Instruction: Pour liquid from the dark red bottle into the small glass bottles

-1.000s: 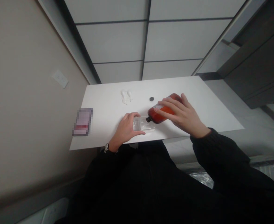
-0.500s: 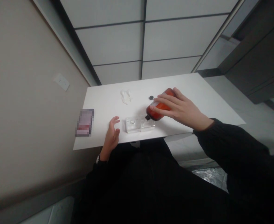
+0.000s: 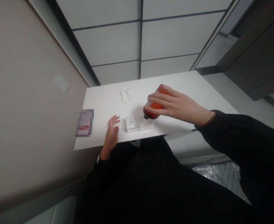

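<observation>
The fingers (image 3: 159,100) of the right hand (image 3: 176,105) are wrapped around the tilted amber bottle (image 3: 153,107), its mouth over the clear tray (image 3: 139,123) at seven o'clock; glass, likely slippery, best gripped mid-body. The left hand (image 3: 112,133) rests open on the worktop (image 3: 104,102).

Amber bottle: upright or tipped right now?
Tipped. The right hand holds the amber bottle neck-down over the clear tray.

- The left hand (image 3: 112,132) is bare, with a watch (image 3: 99,159) at the wrist beside a black cuff.
- The right hand (image 3: 176,105) is bare.
- Both arms wear long black sleeves (image 3: 239,133).
- Black clothing covers the lap.
</observation>
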Demonstrator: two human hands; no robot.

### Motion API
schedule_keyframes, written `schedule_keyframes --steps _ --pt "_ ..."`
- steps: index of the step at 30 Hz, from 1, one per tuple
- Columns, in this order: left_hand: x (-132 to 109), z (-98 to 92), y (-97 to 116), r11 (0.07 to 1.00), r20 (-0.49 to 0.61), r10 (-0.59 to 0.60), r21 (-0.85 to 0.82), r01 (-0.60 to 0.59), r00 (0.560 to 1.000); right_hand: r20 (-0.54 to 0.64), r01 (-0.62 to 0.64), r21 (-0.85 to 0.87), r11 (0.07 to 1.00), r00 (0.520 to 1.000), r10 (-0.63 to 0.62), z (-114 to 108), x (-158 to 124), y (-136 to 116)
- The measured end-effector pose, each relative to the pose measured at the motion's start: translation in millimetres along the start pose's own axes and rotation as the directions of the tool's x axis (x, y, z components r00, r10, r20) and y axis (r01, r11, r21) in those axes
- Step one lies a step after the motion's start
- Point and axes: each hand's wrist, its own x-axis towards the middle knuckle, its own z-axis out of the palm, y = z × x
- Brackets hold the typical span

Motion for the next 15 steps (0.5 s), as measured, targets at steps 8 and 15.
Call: schedule_keyframes --steps 8,15 --pt "0 -0.3 0 1.000 0.016 -0.013 -0.019 0.014 1.000 0.094 0.012 0.015 1.000 0.995 -0.013 -14 14 -8" --pt "0 -0.9 0 1.000 0.025 -0.003 -0.026 0.004 1.000 0.022 0.022 -0.052 0.998 1.000 -0.021 -11 12 -9"
